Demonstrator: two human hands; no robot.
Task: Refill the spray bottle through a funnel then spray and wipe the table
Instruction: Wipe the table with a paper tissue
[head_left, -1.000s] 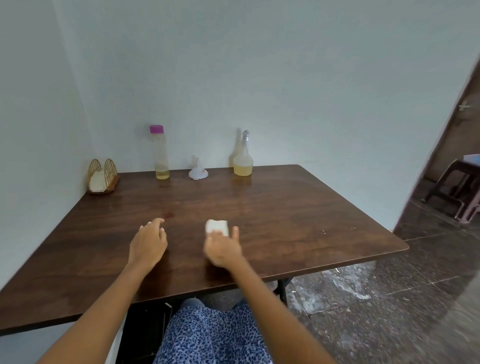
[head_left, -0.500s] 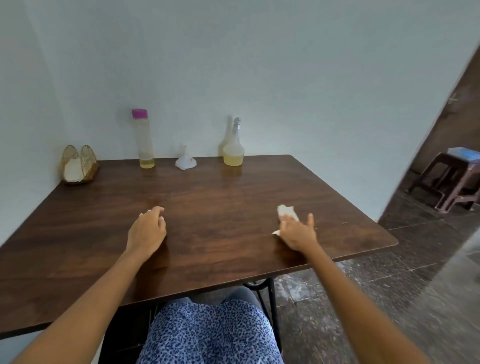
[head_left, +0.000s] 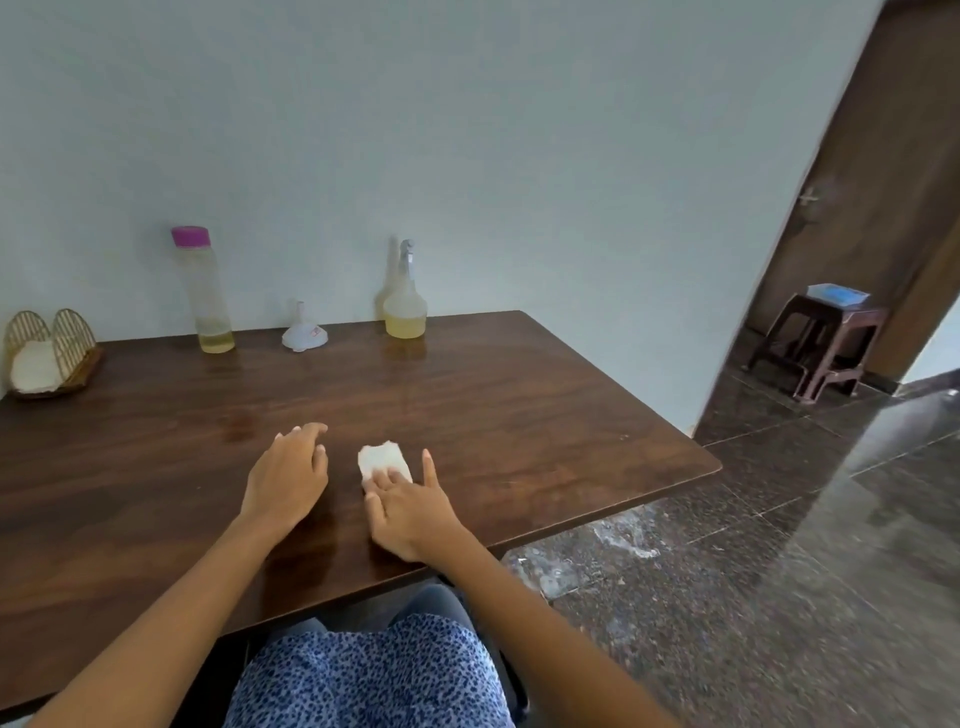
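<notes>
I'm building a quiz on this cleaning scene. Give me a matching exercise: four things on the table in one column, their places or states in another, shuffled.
Things:
1. spray bottle
2. funnel
3. tissue
4. tall bottle

Places or states:
A. pressed flat under the right hand
B. upside down, spout up
C. pink cap, little yellow liquid at the bottom
D. by the wall, farthest right of the row

Pairs: 1-D, 2-B, 3-A, 4-C

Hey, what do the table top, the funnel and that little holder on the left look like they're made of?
Table top: dark wood or wood-look laminate, with visible grain and a soft sheen reflecting the bottles. Funnel: likely plastic, white, slightly translucent and smooth. Holder: thin golden wire or cane loops, too small to tell which, holding white napkins.
</notes>
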